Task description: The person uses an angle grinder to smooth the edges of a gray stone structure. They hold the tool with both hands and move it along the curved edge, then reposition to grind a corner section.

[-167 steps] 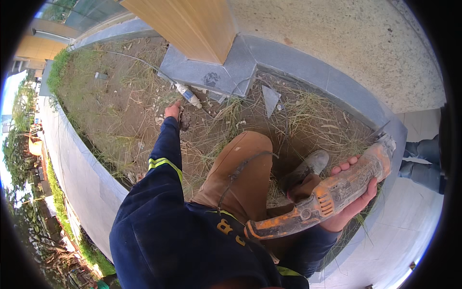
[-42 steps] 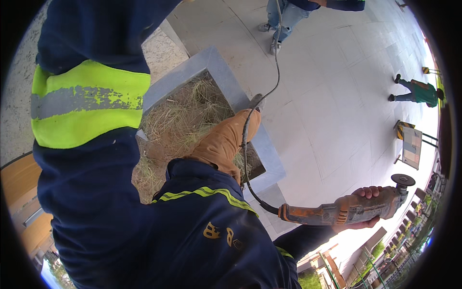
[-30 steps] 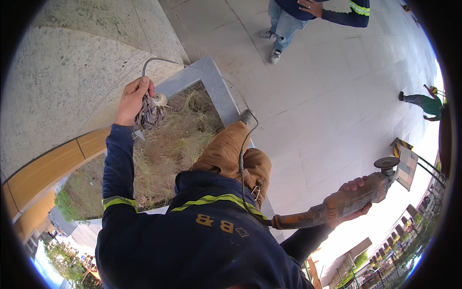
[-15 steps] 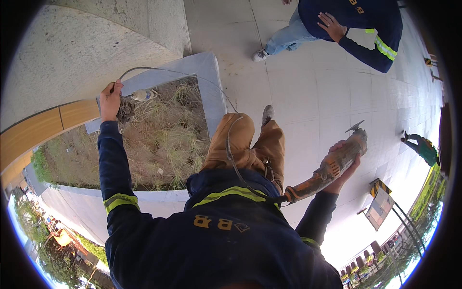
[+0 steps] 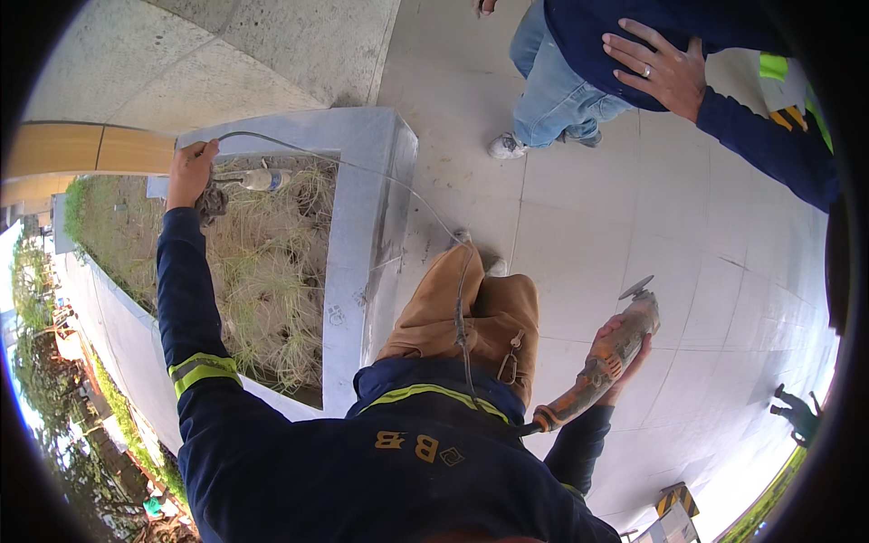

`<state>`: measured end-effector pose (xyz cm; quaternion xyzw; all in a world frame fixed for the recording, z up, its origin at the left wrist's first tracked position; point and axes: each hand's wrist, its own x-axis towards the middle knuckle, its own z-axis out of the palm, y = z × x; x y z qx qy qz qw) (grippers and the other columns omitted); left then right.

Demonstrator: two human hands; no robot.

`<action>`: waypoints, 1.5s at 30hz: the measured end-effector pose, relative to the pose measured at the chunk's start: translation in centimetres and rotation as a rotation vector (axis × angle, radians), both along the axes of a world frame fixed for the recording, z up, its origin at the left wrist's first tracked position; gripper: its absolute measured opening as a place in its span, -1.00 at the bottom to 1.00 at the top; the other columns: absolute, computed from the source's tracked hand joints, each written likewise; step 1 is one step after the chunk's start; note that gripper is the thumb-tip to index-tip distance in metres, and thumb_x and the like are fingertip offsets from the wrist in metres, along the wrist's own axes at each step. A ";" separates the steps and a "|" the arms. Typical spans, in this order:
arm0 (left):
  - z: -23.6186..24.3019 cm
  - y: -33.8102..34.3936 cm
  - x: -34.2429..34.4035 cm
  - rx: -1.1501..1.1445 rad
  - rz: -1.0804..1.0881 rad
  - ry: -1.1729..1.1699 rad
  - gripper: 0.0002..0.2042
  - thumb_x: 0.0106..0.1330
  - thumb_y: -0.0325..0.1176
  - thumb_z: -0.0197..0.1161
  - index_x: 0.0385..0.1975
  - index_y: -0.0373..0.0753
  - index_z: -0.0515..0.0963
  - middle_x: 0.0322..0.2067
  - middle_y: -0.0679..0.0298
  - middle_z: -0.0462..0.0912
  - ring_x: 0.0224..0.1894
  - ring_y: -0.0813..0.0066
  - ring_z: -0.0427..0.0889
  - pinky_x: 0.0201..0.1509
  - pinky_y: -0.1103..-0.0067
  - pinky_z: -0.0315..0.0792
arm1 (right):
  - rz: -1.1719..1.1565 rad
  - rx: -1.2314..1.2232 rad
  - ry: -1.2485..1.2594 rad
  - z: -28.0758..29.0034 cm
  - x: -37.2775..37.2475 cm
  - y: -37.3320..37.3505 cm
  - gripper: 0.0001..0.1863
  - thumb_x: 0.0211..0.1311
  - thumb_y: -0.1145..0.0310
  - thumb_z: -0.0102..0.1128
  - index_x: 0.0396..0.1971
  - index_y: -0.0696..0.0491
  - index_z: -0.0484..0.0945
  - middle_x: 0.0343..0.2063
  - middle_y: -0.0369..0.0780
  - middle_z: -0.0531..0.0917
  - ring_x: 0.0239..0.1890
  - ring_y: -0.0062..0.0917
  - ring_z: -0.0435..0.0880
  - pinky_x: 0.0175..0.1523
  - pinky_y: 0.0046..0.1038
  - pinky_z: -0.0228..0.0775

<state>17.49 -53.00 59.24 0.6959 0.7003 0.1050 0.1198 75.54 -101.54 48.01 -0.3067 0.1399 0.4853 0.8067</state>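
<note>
My left hand is stretched out at the far left, its fingers closed round a dark power cord. Just beside that hand are a white bottle and a dark, tangled bundle; whether the hand also holds these, I cannot tell. The cord arcs over the planter's edge and down across my lap. On the right, my right hand grips the body of a worn orange-and-grey angle grinder. Its disc points away from me, and its cable end lies near my waist.
A raised planter with dry grass stands at my left, below a concrete wall. Close ahead on the right is a person in jeans. Another person is farther right. A black-and-yellow striped barrier stands lower right.
The view has turned and moved forward, so the person in jeans appears nearer and larger. Both my hands keep their grip on the cord and the angle grinder.
</note>
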 end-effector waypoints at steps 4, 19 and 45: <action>-4.8 -4.8 1.6 -0.276 -0.029 -0.003 -0.60 0.38 -0.07 0.21 -0.40 -0.36 0.63 -0.64 0.13 0.53 -0.54 0.32 0.52 -0.35 0.40 0.39 | 0.056 -0.185 -0.034 1.6 1.3 -0.4 -0.36 0.31 -0.16 0.12 -0.03 0.21 0.43 -0.28 -0.11 0.58 -0.25 -0.32 0.65 -0.04 -0.27 0.60; -19.1 -32.5 -8.5 -0.956 -0.031 0.511 -0.71 0.44 -0.20 0.04 0.01 -0.10 0.62 0.19 0.04 0.53 0.08 -0.03 0.64 0.15 0.18 0.53 | 0.221 -0.301 -0.039 7.1 0.4 2.4 -0.41 0.27 -0.13 0.19 -0.05 0.13 0.43 -0.27 -0.12 0.59 -0.26 -0.35 0.62 -0.11 -0.30 0.57; -25.7 -37.6 -2.3 -1.044 0.407 0.068 -0.57 0.26 -0.22 0.22 0.11 -0.23 0.53 0.11 -0.05 0.60 0.14 -0.05 0.60 0.23 0.22 0.48 | 0.505 -0.445 -0.159 14.5 -4.8 13.2 -0.37 0.25 -0.16 0.15 -0.14 0.21 0.41 -0.30 -0.11 0.56 -0.26 -0.29 0.61 -0.16 -0.29 0.55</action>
